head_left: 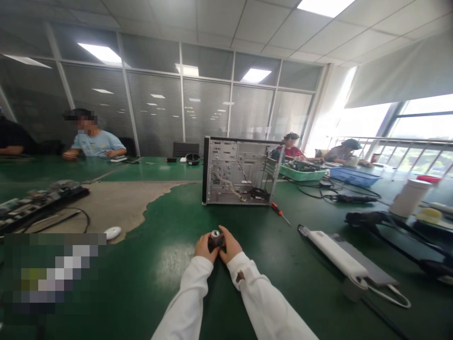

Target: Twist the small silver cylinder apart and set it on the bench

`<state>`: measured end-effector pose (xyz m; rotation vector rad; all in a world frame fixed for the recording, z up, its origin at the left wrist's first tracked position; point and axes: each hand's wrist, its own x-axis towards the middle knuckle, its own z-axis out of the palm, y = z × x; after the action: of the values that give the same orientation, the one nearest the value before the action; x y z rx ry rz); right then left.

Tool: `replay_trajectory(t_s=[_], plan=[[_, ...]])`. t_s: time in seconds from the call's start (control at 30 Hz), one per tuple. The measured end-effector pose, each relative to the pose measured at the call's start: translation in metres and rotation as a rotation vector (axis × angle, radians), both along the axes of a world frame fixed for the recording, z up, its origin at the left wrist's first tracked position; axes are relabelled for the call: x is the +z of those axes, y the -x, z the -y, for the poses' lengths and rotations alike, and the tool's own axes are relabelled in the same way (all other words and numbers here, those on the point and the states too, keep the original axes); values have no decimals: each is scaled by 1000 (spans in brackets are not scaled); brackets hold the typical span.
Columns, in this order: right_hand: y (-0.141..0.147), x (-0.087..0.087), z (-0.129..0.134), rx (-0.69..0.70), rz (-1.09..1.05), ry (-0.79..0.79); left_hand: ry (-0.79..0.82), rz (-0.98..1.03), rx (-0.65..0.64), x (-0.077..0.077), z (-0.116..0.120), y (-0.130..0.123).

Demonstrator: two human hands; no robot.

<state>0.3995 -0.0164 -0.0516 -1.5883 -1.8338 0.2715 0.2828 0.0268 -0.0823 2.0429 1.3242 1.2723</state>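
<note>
Green table (177,307) spreads before you, near to far. Open computer case (222,156) stands upright on it, far side of your hands, cables inside. Green basket (304,175), far right, heaped with parts; blue basket (357,178) just right of it. Your left hand (204,248) and right hand (230,244), near middle, both curled partly closed. Orange-handled screwdriver (276,209) lies by the case's near right corner. Smallest: dark piece with round metallic top (215,235), gripped between both your hands.

Shiny metal seen on held part (215,234), lower middle, smooth glossy table (173,264) seen around, matt cloth sleeves (271,302) below
</note>
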Motion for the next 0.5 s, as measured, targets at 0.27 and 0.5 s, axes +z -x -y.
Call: replay_trajectory(t_s=[0.27, 0.5], plan=[[7, 7, 6, 168, -35, -94, 94, -2, 17, 8, 6, 3], [3, -3, 1, 193, -85, -139, 121, -7, 24, 14, 12, 4]])
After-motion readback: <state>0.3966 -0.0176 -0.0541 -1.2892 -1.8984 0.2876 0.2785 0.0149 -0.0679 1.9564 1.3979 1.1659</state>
